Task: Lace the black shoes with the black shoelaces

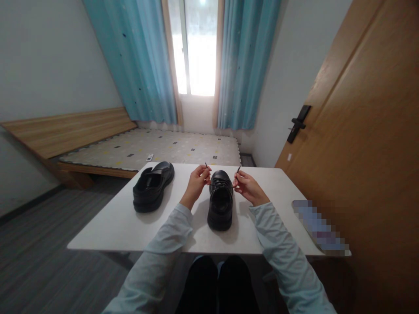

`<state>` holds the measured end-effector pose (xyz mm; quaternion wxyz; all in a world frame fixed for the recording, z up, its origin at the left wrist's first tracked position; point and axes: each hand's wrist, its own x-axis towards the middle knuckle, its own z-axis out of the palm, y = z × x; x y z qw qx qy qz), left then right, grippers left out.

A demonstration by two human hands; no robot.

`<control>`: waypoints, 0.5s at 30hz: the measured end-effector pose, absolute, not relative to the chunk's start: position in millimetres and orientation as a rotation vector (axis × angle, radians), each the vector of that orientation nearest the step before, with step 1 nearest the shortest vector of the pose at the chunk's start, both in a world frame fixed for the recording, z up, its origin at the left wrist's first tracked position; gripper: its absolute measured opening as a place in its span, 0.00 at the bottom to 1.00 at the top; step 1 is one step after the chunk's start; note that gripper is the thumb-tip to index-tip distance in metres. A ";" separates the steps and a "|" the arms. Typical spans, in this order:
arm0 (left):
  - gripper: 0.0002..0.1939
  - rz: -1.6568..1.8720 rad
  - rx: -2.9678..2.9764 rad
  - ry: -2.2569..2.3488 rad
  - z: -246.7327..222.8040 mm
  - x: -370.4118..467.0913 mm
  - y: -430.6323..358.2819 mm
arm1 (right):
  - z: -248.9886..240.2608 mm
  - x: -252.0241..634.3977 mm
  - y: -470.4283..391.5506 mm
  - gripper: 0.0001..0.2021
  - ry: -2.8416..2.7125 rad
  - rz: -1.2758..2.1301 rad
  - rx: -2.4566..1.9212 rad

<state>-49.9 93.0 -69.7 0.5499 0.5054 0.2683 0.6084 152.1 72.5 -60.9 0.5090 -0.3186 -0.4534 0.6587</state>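
Note:
A black lace-up shoe [220,218] stands upright on the white table [111,231], its toe pointing away from me and its opening towards me. On its left side my left hand [199,179] is closed in a pinch on one end of the dark shoelace, whose tip sticks up above the fingers. My right hand [245,184] pinches the other lace end on the shoe's right side, tip also upward. Both lace ends run in to the top of the shoe. A second black shoe [153,185] sits apart at the table's left, toe turned away.
A blurred-out flat item [319,226] lies along the table's right edge. Beyond the table is a bed [183,146] with a small white object [149,157] on it. A wooden door [369,144] with a black handle stands close on the right.

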 end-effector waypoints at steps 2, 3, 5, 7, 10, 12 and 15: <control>0.12 1.428 1.207 0.679 -70.5 -50.5 93.8 | -62.3 152.8 73.6 0.16 -1.070 1.632 -0.784; 0.12 1.428 1.209 0.699 -71.2 -50.8 94.4 | -62.9 153.1 74.1 0.15 -1.057 1.656 -0.796; 0.12 1.431 1.202 0.723 -73.1 -51.5 96.0 | -64.1 154.0 75.0 0.14 -1.035 1.703 -0.813; 0.12 1.432 1.180 0.730 -75.4 -52.1 97.6 | -65.6 154.9 76.4 0.13 -1.018 1.741 -0.813; 0.12 1.422 1.149 0.758 -77.7 -52.6 98.3 | -69.4 155.6 79.8 0.11 -0.973 1.790 -0.797; 0.12 1.407 1.164 0.812 -77.7 -52.6 97.2 | -72.9 155.6 82.5 0.10 -0.930 1.806 -0.793; 0.12 1.370 1.257 0.898 -76.4 -52.7 94.2 | -78.3 155.6 85.4 0.09 -0.905 1.753 -0.829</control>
